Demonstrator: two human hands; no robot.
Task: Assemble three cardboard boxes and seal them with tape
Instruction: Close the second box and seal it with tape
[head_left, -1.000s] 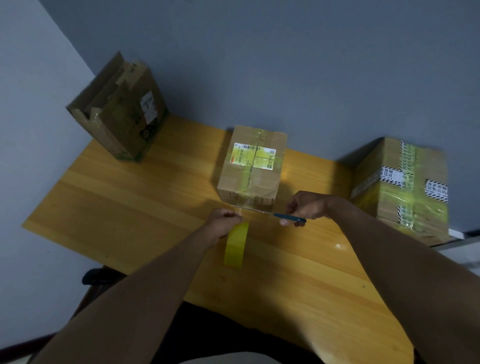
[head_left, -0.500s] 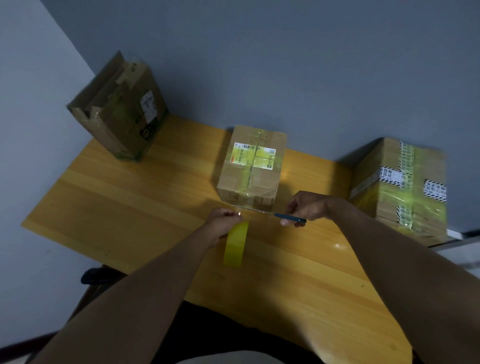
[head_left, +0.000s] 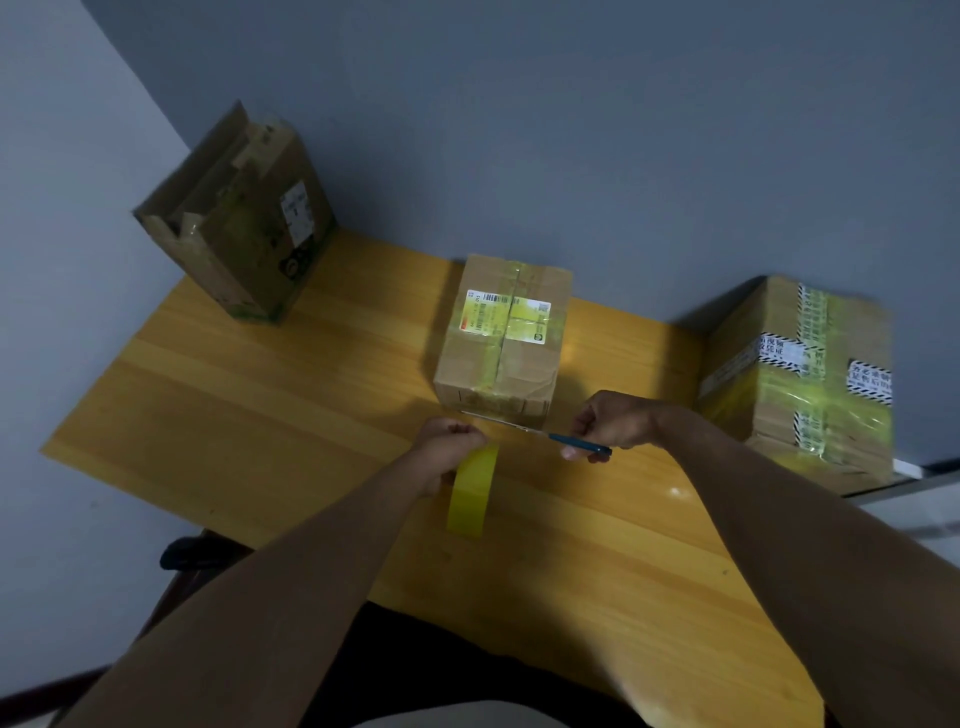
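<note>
- Nothing has shifted noticeably since the earlier frames; both hands hold their stations in front of the middle box (head_left: 501, 338).
- Left hand (head_left: 447, 449) grips the yellow tape roll (head_left: 471, 486), fingers curled around it, just above the table (head_left: 234, 415).
- Right hand (head_left: 610, 423) grips the scissors (head_left: 535, 432); blades point toward the left hand.
- Step in hand, judged: cutting the strip free from the middle box.
- Next move calls for taut tape, then closing the blades.
- Right box (head_left: 800, 379) appears sealed; left box (head_left: 244, 223) stands open.
</note>
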